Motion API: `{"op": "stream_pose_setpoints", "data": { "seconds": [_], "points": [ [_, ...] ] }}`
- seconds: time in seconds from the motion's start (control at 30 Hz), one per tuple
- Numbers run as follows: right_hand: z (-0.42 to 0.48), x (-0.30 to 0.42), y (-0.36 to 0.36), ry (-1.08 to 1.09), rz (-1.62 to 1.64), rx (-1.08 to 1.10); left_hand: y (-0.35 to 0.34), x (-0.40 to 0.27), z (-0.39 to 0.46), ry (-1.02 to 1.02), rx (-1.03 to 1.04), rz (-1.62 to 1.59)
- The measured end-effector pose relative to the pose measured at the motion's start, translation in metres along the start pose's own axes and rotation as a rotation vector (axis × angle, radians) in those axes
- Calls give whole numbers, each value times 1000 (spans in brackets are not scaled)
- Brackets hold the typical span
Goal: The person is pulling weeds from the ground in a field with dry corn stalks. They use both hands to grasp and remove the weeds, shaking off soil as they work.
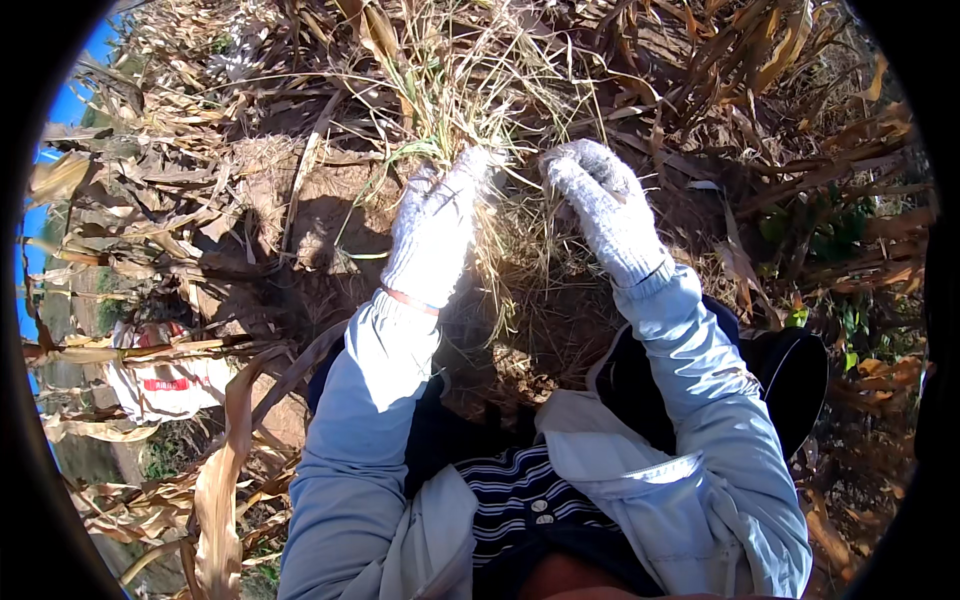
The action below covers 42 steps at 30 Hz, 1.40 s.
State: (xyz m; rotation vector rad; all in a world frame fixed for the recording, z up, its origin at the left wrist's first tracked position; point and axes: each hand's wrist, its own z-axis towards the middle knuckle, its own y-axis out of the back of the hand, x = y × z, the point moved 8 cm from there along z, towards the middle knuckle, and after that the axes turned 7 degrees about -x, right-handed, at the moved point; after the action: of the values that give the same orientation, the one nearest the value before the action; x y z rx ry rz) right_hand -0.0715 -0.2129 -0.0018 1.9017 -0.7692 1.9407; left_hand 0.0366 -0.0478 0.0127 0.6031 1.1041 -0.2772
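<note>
My left hand (439,221), in a white knit glove, grips a bundle of dry grass (450,105). The stems fan out above the fist, a few of them green, and loose straw hangs beside the wrist. To its right and apart from it is my right hand (600,199), in a matching glove with soiled fingers. Its fingers are curled in against the thumb. Thin strands pass close to its fingertips; I cannot tell whether any are pinched there. Below both hands lies bare brown soil (525,367) strewn with straw, between my knees.
Dry corn stalks and leaves (757,75) cover the ground ahead and on both sides. One long dry leaf (221,487) rises close by my left arm. A white sack (180,386) with red print lies to the left. Green weeds (832,225) grow at right.
</note>
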Motion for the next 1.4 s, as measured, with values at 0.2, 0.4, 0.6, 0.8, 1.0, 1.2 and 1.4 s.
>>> {"op": "stream_pose_setpoints", "data": {
  "seconds": [0.2, 0.4, 0.6, 0.8, 1.0, 1.2, 1.4],
  "points": [
    [18, 25, 61, 83, 89, -314, 81, 18, 10, 25, -253, 453],
    [20, 57, 158, 267, 267, -653, 109, 60, 17, 537, -493, -591],
    [19, 42, 106, 353, -744, -139, 104, 53, 8, 496, -394, -227],
    [12, 17, 50, 135, -880, 25, 60, 22, 9, -201, -54, 373],
    [0, -7, -11, 35, -221, 299, 5, -16, 0, -152, 105, 148],
    [-8, -21, -40, 151, -218, 331, -28, -6, -6, 209, 126, -147],
    [-1, -24, -24, -10, -19, 191, -25, -14, 1, 144, 124, -122]
  ]
}}
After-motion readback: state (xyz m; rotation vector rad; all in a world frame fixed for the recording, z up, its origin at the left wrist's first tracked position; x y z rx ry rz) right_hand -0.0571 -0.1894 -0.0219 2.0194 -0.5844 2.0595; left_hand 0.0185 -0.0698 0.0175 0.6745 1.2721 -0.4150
